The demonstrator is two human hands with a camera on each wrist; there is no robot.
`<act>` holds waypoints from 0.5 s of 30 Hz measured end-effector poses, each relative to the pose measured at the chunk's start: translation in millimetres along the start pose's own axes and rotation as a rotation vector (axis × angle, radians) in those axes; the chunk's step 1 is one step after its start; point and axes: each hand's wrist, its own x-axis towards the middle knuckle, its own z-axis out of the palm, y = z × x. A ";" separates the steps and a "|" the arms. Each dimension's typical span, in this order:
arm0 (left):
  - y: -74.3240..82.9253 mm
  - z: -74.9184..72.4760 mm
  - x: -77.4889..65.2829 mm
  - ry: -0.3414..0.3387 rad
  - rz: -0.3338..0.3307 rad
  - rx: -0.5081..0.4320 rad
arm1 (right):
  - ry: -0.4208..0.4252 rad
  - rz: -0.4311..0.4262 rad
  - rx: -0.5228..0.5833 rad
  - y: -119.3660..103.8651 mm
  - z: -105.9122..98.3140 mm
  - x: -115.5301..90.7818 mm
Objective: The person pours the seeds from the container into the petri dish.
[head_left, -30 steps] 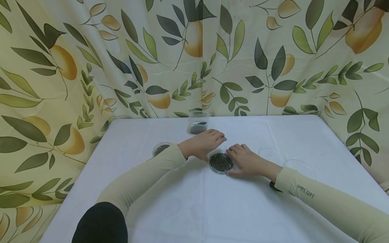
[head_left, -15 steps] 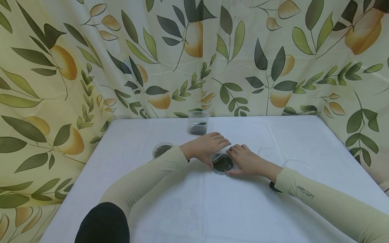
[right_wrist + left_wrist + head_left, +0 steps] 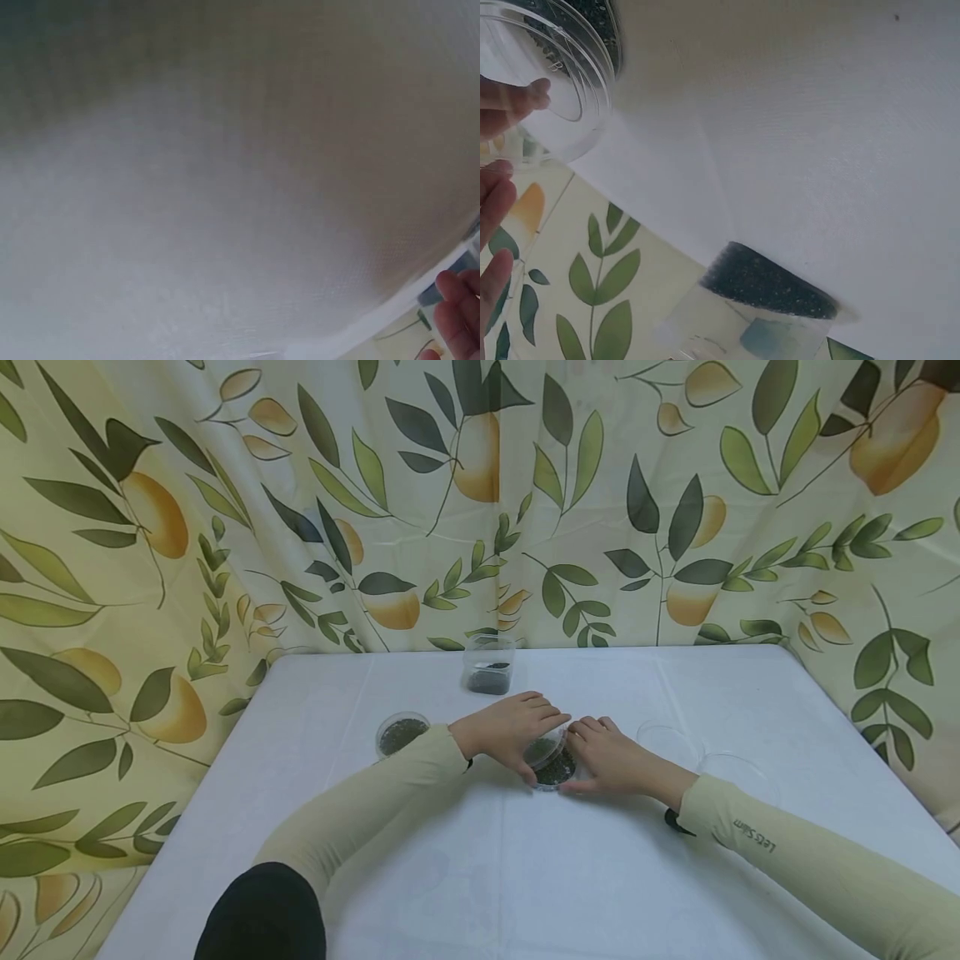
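Observation:
A round clear petri dish [image 3: 557, 775] filled with dark, soil-like bits stands mid-table. My right hand [image 3: 613, 760] holds its right side, fingers behind and thumb in front; only fingertips [image 3: 454, 319] show at the edge of the right wrist view. My left hand [image 3: 512, 732] grips a clear round lid [image 3: 594, 124], thumb and fingers on opposite sides. This lid overlaps the dish's left part in the head view and looks tilted. In the left wrist view, fingers [image 3: 510, 105] show through the clear plastic, with the dark filling [image 3: 600, 26] beyond.
Another dish [image 3: 401, 735] of dark bits sits left, beside the left sleeve. At the back stands a clear plastic tub [image 3: 489, 675] partly filled with dark grains. Two faint clear round pieces [image 3: 670, 746] lie on the white tablecloth [image 3: 450, 877] to the right. A patterned curtain hangs behind.
The left hand has moved right and slightly toward the person, bringing the clear lid over the middle dish. More of the left dish now shows. The right hand has stayed at the dish.

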 end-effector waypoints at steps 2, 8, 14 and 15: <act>0.6 1.2 1.2 0.001 -0.006 -0.007 | -0.009 0.008 0.008 0.8 0.2 -0.3; 2.5 4.0 5.7 -0.019 -0.037 -0.028 | -0.037 0.031 0.032 2.9 -0.4 -1.3; 4.1 9.2 8.9 -0.039 -0.065 -0.028 | -0.064 0.055 0.046 4.6 -1.9 -2.5; 4.6 10.1 9.2 -0.044 -0.069 -0.027 | -0.068 0.059 0.049 4.6 -2.4 -2.7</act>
